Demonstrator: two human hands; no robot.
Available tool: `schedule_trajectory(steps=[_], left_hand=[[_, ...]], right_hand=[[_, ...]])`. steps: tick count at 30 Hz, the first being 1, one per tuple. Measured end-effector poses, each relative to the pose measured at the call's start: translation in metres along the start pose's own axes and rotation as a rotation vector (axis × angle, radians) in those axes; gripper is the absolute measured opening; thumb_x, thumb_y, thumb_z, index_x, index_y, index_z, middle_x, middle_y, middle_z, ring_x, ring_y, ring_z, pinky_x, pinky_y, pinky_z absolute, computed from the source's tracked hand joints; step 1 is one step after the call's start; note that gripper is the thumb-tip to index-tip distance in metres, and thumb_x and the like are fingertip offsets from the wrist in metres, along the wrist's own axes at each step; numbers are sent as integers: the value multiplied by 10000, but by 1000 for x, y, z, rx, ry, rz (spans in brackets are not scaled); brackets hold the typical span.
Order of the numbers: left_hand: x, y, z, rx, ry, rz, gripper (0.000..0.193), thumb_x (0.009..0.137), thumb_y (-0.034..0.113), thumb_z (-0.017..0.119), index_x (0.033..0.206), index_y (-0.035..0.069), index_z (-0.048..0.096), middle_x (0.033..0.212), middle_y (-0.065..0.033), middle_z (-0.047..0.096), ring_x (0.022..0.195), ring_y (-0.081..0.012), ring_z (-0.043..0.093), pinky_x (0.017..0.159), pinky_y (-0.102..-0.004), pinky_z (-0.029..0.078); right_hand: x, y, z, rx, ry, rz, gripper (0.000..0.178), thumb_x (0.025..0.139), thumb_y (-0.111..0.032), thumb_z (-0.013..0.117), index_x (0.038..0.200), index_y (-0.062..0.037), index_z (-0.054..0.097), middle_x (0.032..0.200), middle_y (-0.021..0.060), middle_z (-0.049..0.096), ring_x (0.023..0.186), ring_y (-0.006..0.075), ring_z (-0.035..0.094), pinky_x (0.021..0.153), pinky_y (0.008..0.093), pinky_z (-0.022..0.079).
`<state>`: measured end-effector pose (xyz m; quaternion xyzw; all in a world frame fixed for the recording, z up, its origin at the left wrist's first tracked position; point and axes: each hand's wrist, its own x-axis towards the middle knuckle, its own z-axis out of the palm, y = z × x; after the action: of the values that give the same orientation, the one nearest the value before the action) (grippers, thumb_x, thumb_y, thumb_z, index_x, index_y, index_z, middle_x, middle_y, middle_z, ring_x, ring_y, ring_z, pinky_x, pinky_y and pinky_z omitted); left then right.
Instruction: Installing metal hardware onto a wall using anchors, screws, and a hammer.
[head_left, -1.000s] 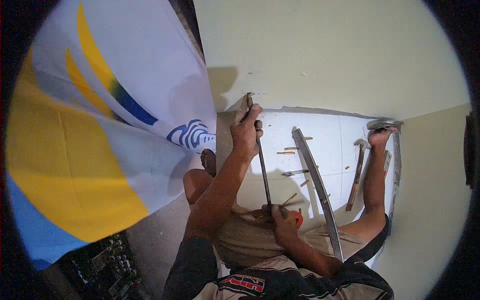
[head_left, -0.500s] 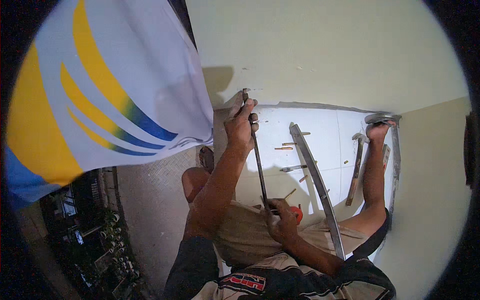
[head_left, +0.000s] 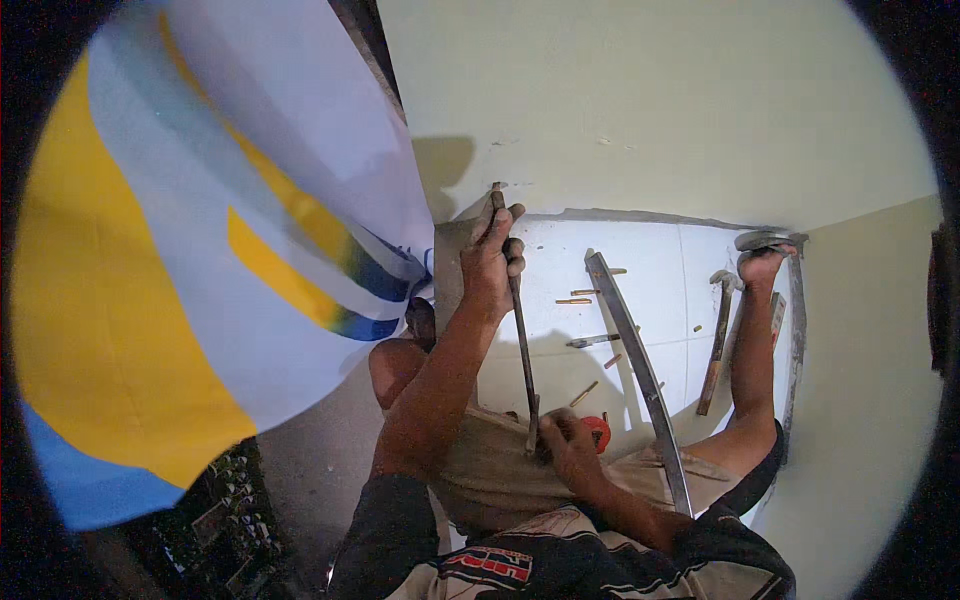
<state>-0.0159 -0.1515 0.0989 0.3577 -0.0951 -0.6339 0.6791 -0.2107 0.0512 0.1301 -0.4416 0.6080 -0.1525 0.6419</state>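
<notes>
My left hand [head_left: 490, 262] is wrapped round the upper part of a long, thin, dark metal rod [head_left: 523, 340]. The rod's tip meets the cream wall [head_left: 640, 110] beside a small chipped mark. Down at my lap, the rod ends in a short crosspiece [head_left: 533, 430]. Just right of that end is my right hand [head_left: 570, 448], its fingers curled and blurred; whether they touch the rod does not show. A red round object [head_left: 597, 433] sits right behind my right hand, partly covered.
A long grey metal bar [head_left: 640, 365] leans across the white tiles. Several brass-coloured pins [head_left: 574, 301] and a marker-like tool [head_left: 592, 341] lie around it. A claw hammer [head_left: 714, 345] rests near my leg. At left hangs a large white, yellow and blue cloth [head_left: 200, 300].
My right hand has shifted slightly right, off the rod's lower end, exposing the crosspiece. My left hand keeps its grip. The cloth has billowed lower and closer.
</notes>
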Motion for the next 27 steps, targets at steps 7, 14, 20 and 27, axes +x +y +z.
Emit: schedule_trajectory(steps=[7, 14, 20, 27], left_hand=[[5, 0, -2, 63, 33, 10, 429, 950, 257, 654, 1350, 160, 534, 1148, 1, 652, 619, -27, 484, 445, -159, 374], [-3, -1, 6, -1, 32, 11, 506, 965, 275, 634, 1429, 173, 461, 1168, -14, 641, 626, -32, 503, 431, -166, 384], [4, -5, -1, 64, 4, 48, 531, 966, 260, 632, 1451, 174, 434, 1162, -56, 635, 578, -39, 487, 399, -167, 360], [3, -7, 3, 91, 34, 79, 498, 950, 253, 653, 1406, 151, 481, 1133, -60, 647, 578, -48, 490, 398, -169, 354]], right_hand=[[0, -13, 12, -439, 148, -569, 284, 999, -254, 554, 1120, -7, 624, 940, 196, 655, 842, 288, 664, 776, 389, 545], [15, -14, 17, 1027, -89, 437, 403, 1006, -397, 531, 1068, -6, 608, 830, 92, 627, 761, 244, 640, 674, 337, 544], [14, 3, 4, 741, -161, 386, 340, 989, -364, 555, 1005, -28, 601, 788, 68, 583, 692, 219, 596, 638, 335, 513], [-2, 2, 13, -94, 341, -370, 338, 869, -155, 673, 1157, -18, 558, 995, 134, 619, 891, 283, 628, 766, 403, 531]])
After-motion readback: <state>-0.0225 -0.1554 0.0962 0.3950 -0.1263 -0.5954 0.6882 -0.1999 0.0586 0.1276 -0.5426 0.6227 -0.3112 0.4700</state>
